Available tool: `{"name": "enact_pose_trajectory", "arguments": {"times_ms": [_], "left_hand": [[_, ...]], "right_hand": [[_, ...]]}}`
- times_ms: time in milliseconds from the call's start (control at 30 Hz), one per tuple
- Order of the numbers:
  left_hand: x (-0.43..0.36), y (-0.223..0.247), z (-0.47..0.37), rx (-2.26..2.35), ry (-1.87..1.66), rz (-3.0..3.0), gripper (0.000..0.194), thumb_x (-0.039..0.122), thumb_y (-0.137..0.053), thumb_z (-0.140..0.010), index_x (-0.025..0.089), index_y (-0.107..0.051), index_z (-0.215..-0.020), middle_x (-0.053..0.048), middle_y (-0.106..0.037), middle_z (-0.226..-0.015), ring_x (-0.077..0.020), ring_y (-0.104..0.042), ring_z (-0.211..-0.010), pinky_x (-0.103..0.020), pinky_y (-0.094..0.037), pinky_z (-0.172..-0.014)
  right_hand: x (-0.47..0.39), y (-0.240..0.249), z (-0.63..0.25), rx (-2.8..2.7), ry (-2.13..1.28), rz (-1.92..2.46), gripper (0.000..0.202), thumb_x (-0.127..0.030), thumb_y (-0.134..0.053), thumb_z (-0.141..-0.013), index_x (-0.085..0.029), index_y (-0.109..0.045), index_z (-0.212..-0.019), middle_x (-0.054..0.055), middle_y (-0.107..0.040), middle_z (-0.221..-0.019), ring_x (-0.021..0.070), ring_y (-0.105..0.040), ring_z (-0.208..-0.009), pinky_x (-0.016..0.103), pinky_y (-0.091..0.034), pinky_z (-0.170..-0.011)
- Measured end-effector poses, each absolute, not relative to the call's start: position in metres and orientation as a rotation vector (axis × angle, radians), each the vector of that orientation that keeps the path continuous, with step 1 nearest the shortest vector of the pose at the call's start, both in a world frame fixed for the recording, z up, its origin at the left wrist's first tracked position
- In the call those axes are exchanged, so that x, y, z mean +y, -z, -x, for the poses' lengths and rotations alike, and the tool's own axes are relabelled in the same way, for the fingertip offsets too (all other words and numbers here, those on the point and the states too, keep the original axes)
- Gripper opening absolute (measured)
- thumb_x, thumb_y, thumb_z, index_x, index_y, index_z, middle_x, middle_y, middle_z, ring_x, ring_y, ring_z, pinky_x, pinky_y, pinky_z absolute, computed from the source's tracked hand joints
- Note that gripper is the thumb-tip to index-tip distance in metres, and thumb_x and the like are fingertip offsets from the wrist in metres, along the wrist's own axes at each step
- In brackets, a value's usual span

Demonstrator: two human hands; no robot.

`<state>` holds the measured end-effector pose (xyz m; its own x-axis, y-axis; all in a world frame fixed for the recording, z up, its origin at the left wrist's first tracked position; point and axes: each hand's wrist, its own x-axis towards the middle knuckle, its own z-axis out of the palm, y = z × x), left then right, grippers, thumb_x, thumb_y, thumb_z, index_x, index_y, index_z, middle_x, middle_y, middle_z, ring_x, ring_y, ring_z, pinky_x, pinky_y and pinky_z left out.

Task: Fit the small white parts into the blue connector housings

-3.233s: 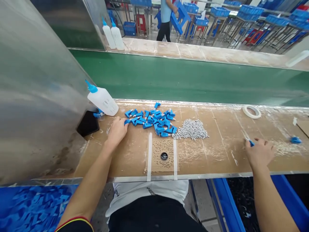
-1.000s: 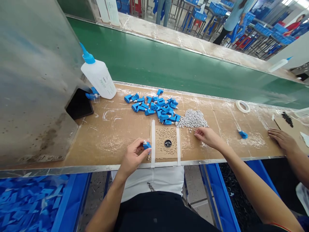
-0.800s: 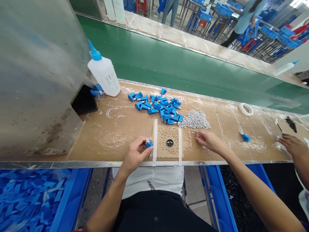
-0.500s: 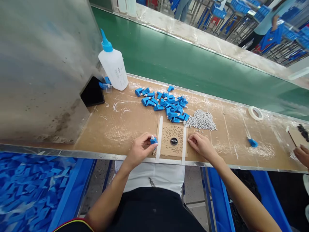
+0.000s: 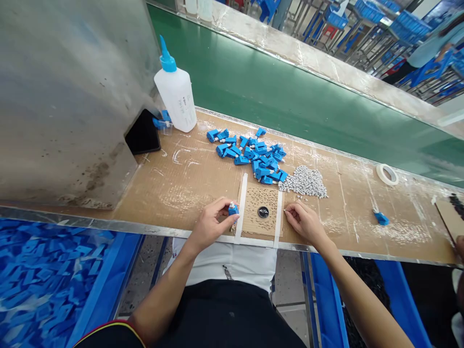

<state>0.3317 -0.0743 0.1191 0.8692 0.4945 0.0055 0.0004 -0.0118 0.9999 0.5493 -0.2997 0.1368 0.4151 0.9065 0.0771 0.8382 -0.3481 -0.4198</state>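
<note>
My left hand (image 5: 213,222) pinches a small blue plastic part (image 5: 233,209) upright between thumb and fingers, a whitish bit showing at its top. It is just left of a cardboard pad (image 5: 253,224) taped down with white strips, where a round black piece (image 5: 263,212) with a shiny surface lies. To the right of the pad, my right hand (image 5: 301,218) has thumb and forefinger pressed together on a tiny pale piece (image 5: 285,210), too small to name. A heap of blue plastic parts (image 5: 259,157) and a pile of small grey pieces (image 5: 306,181) lie beyond the pad.
A white squeeze bottle (image 5: 177,99) stands at the back left beside a metal housing (image 5: 68,96) and a black phone-like slab (image 5: 144,133). Tape roll (image 5: 387,174) and single blue part (image 5: 381,218) lie right. A co-worker's hand (image 5: 460,245) shows at the right edge.
The whole view has shifted slightly. Both my hands keep nearly the same pose and place by the pad. The co-worker's hand on the right has moved partly out of view.
</note>
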Motion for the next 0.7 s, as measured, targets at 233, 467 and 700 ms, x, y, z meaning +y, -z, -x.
{"name": "enact_pose_trajectory", "arguments": {"times_ms": [233, 467, 700], "left_hand": [[-0.074, -0.122, -0.332, 0.411, -0.413, -1.528, 0.017, 0.03, -0.069, -0.085, 0.017, -0.069, -0.095, -0.004, -0.066, -0.09, -0.0155, -0.064, -0.08, -0.025, -0.055, -0.073], [-0.075, -0.12, -0.332, 0.41, -0.417, -1.537, 0.016, 0.03, -0.069, -0.084, 0.017, -0.069, -0.094, -0.003, -0.064, -0.087, -0.0145, -0.064, -0.077, -0.025, -0.054, -0.072], [-0.074, -0.119, -0.332, 0.402, -0.422, -1.53, 0.018, 0.03, -0.07, -0.084, 0.016, -0.068, -0.095, -0.003, -0.064, -0.087, -0.0141, -0.062, -0.077, -0.024, -0.053, -0.071]], "right_hand": [[-0.296, -0.143, -0.552, -1.439, -0.318, 2.314, 0.014, -0.028, -0.048, -0.094, -0.024, -0.054, -0.081, 0.004, -0.062, -0.075, 0.0186, -0.057, -0.064, 0.031, -0.047, -0.058], [-0.272, -0.169, -0.537, -1.692, -0.238, 2.277, 0.016, -0.023, -0.046, -0.096, -0.023, -0.055, -0.083, 0.004, -0.063, -0.077, 0.0179, -0.059, -0.068, 0.03, -0.045, -0.064], [-0.244, -0.162, -0.523, -1.937, -0.154, 2.332, 0.016, -0.021, -0.048, -0.097, -0.022, -0.057, -0.084, 0.005, -0.065, -0.08, 0.0177, -0.059, -0.069, 0.029, -0.038, -0.06]]}}
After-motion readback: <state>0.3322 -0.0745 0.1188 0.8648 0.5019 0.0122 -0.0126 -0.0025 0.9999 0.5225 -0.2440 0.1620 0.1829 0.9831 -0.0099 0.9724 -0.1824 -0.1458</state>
